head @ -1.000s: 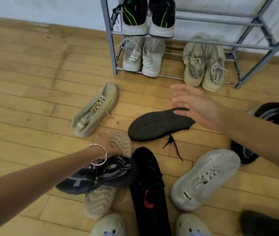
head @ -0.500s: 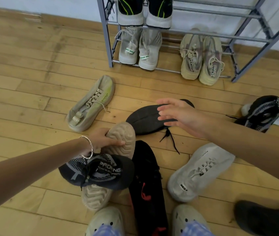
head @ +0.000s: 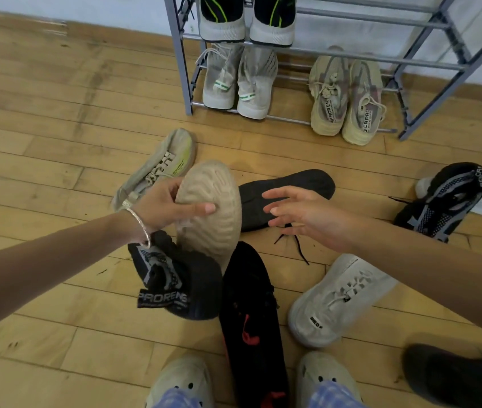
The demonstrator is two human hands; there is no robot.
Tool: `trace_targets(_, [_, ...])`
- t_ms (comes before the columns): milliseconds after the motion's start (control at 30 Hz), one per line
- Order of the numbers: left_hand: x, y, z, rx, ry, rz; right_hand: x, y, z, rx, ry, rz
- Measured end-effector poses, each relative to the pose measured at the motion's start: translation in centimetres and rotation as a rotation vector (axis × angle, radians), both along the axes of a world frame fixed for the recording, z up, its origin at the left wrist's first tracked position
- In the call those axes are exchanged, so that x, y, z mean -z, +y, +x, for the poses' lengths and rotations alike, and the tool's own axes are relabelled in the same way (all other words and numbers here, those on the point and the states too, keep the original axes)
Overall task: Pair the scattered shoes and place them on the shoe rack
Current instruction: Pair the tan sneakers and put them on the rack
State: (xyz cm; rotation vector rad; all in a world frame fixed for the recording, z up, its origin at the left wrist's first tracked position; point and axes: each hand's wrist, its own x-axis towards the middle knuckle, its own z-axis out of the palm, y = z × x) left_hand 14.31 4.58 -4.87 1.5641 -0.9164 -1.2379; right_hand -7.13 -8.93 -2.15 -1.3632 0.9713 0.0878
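My left hand [head: 164, 206] grips a beige shoe [head: 211, 207] by its toe end and holds it up off the floor, ribbed sole facing me. Its heel is hidden behind a dark knit shoe [head: 175, 278] below it. My right hand [head: 298, 214] hovers open just right of the beige shoe, over a black shoe [head: 292, 184] lying sole up. A matching beige shoe with a yellow-green side [head: 157, 166] lies behind my left hand. The grey shoe rack [head: 351, 51] stands at the wall with three pairs on it.
On the floor lie a black shoe with a red mark [head: 251, 313], a white sneaker [head: 337, 298], a black patterned shoe [head: 446, 198] on a white one at the right, and a dark shoe [head: 457, 375] bottom right. My two feet in pale clogs [head: 181, 381] stand at the bottom edge.
My left hand has lifted the beige shoe out from under the dark knit shoe and raised it. My right hand has come down and left toward it.
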Motion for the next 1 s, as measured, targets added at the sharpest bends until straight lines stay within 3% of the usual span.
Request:
trace_targets(233, [-1.9,-2.3,-0.2,-0.064,0.126,-0.075,0.2,-0.3,-0.7,0.02,0.03,0.037])
trace_targets(433, [-5.4,-6.2,-1.2,-0.088,0.304,-0.071,-0.1,-0.7,-0.6,0.126,-0.056,0.093])
trace_targets(567, [-7.0,-7.5,-2.5,0.004,0.418,-0.069,-1.5,-0.5,-0.8,0.162,-0.169,0.316])
trace_targets(767, [-8.1,-8.6,-3.4,0.121,0.62,-0.086,-4.2,1.5,-1.1,0.085,-0.408,0.85])
trace_targets(867, [-7.2,-8.4,-3.6,0.089,0.639,-0.042,-4.5,2.8,-0.7,-0.071,-0.688,0.807])
trace_targets(1000, [-5.8,-7.9,-3.0,0.016,0.608,0.004,-2.3,1.4,-1.1,0.047,-0.478,0.906])
